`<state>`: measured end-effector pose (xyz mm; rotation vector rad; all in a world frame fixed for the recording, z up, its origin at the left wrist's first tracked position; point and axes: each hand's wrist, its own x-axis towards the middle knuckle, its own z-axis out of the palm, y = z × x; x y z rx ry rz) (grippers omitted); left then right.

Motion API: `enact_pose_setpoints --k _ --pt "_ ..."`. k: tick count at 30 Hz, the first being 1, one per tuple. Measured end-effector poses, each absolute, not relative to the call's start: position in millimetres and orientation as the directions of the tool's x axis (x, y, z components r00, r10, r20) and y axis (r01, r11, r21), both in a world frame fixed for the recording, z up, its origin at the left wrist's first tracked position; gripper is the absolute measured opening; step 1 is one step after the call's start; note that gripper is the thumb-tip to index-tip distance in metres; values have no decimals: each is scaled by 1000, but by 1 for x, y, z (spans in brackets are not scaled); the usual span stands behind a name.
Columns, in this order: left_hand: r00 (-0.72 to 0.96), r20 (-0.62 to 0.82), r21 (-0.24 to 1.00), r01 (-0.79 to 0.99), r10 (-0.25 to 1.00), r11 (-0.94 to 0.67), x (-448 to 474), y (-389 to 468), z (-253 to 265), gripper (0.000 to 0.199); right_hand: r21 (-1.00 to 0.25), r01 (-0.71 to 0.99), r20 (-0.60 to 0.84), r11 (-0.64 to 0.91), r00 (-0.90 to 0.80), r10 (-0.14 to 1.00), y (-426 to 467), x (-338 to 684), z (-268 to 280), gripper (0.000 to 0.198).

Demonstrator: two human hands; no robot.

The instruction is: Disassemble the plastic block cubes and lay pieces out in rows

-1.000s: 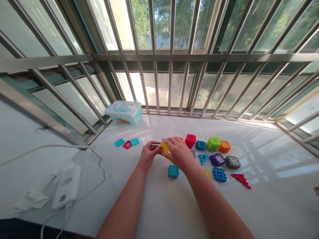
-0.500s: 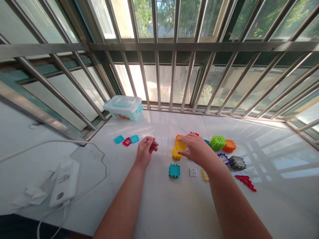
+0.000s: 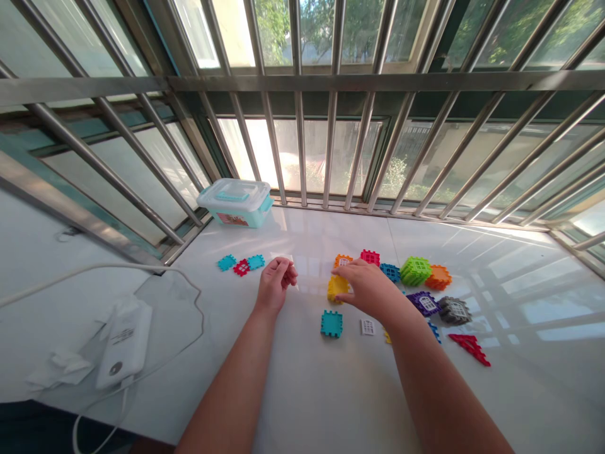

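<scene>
My right hand [image 3: 366, 285] reaches over a stack of yellow interlocking building tiles [image 3: 336, 289], fingers along its far edge and thumb at its near right side. My left hand [image 3: 276, 282] hovers left of the stack with fingers curled and thumb pressed to them; whatever may be in them is hidden. Just in front of the yellow stack lies a teal tile [image 3: 331, 324], and behind it an orange tile with a window insert [image 3: 343, 260]. A small white window piece [image 3: 367, 326] sits near my right wrist. Part of another yellow tile shows beside my forearm.
Right of my hand are red [image 3: 370, 257], blue [image 3: 390, 272], green [image 3: 416, 271], orange [image 3: 439, 277], purple [image 3: 424, 304] and grey tiles [image 3: 454, 310], plus a red triangle [image 3: 469, 349]. Joined teal and red tiles [image 3: 241, 267], a lidded box [image 3: 235, 203] and a corded power strip [image 3: 123, 343] are leftward.
My right hand has shifted slightly down and left, closer round the yellow stack, uncovering the red and blue tiles behind it. My left hand stays nearly still.
</scene>
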<state>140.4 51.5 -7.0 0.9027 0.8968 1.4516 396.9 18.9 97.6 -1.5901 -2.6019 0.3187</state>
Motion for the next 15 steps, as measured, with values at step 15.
enact_pose_setpoints --k 15 --pt "-113 66 943 -317 991 -99 141 51 -5 32 -193 879 -90 436 -458 884 21 391 92 48"
